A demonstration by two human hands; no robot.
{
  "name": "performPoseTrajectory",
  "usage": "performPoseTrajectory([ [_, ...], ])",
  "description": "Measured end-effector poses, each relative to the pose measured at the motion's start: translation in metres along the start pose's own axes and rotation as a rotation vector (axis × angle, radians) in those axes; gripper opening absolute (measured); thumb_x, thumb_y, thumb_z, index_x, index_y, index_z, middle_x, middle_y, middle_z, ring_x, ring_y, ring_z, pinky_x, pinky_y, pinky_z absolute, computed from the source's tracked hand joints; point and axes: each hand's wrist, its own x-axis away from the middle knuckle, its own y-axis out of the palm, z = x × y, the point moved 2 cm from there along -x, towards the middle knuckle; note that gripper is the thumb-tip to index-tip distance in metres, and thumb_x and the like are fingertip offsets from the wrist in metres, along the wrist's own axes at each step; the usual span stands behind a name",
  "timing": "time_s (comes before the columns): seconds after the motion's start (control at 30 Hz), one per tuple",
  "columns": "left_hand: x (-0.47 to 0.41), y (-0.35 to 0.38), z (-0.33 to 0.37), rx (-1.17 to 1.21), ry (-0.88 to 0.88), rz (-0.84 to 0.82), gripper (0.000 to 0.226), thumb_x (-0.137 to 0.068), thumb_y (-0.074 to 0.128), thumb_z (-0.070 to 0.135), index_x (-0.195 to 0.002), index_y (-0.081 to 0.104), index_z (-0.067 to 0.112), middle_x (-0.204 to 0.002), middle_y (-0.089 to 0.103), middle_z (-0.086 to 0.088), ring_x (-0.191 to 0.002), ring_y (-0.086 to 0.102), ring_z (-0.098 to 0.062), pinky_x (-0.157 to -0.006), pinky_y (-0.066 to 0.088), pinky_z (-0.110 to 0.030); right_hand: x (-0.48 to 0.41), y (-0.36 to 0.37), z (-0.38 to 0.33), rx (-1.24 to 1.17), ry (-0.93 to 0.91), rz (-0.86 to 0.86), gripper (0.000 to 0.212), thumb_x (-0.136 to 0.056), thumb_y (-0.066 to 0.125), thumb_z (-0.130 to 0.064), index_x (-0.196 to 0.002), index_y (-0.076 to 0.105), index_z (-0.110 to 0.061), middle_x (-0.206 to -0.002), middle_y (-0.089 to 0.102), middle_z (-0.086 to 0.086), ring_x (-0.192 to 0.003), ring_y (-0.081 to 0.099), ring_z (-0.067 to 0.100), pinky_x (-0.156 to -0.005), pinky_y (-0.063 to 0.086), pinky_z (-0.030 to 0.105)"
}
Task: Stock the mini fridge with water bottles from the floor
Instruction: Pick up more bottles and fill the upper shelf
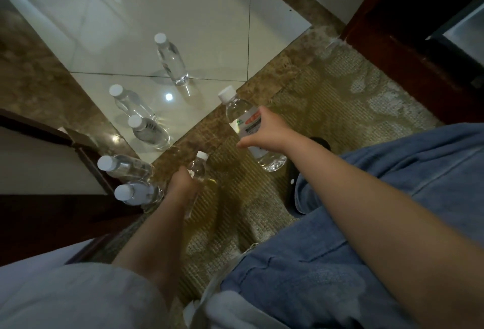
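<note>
Clear plastic with a white cap: the labelled bottle (pixel 243 122) was gripped at its label band by the right hand (pixel 265 129). The fingers (pixel 259 114) were curled over its far side and the thumb lay across its near side. Its long axis was tilted, with the cap up and to the left and the base down and to the right, over the carpet (pixel 327 108). Whether the base touched the carpet could not be told.

The left hand (pixel 180 184) was closed round a smaller bottle (pixel 198 167) standing near-upright. Its fingertips were hidden behind the bottle.

What appeared to be the mini fridge (pixel 461 25) lay ahead and to the right, inside a dark wood cabinet (pixel 392 40). The right hand was the nearer of the two, so the labelled bottle was judged the first to load. The cap would need to swing upright before entry.

The spare bottles (pixel 149 131) stood on the tile floor (pixel 222 27) to the left, well apart from the fridge.
</note>
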Motion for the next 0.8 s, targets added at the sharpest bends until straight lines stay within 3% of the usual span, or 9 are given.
performPoseTrajectory([
  [0.2, 0.015, -0.029, 0.063, 0.104, 0.145, 0.016, 0.073, -0.064, 0.085, 0.028, -0.126, 0.052, 0.011, -0.118, 0.063, -0.010, -0.105, 0.061, -0.029, -0.089, 0.051, -0.041, 0.009, -0.018, -0.005, -0.093, -0.022, 0.074, 0.077, -0.070, 0.083, -0.024, -0.132, 0.039, -0.012, -0.127, 0.052, 0.007, -0.115, 0.052, 0.024, -0.090, 0.046, 0.033],
  [0.43, 0.052, -0.063, 0.140, 0.233, 0.365, 0.101, 0.067, -0.063, 0.086, 0.027, -0.119, 0.052, 0.011, -0.104, 0.061, -0.004, -0.090, 0.058, -0.022, -0.070, 0.047, -0.031, 0.024, -0.042, -0.005, -0.277, -0.037, 0.180, 0.071, -0.070, 0.082, -0.016, -0.128, 0.040, -0.014, -0.113, 0.051, 0.000, -0.106, 0.053, 0.019, -0.083, 0.044, 0.031],
  [0.67, 0.079, -0.096, 0.183, 0.485, 0.446, 0.129, 0.058, -0.062, 0.086, 0.018, -0.110, 0.055, 0.012, -0.104, 0.065, -0.007, -0.096, 0.064, -0.027, -0.088, 0.053, -0.045, 0.043, -0.075, -0.010, -0.354, -0.049, 0.379, 0.068, -0.069, 0.083, -0.013, -0.126, 0.045, -0.013, -0.121, 0.056, 0.005, -0.102, 0.055, 0.017, -0.081, 0.046, 0.028],
  [0.8, 0.106, -0.119, 0.227, 0.551, 0.554, 0.141, 0.056, -0.064, 0.085, 0.018, -0.107, 0.050, 0.012, -0.105, 0.063, -0.007, -0.094, 0.062, -0.024, -0.088, 0.053, -0.043, 0.058, -0.112, -0.026, -0.382, -0.107, 0.498, 0.066, -0.067, 0.084, -0.017, -0.122, 0.047, -0.014, -0.116, 0.059, 0.004, -0.108, 0.057, 0.022, -0.088, 0.050, 0.032],
])
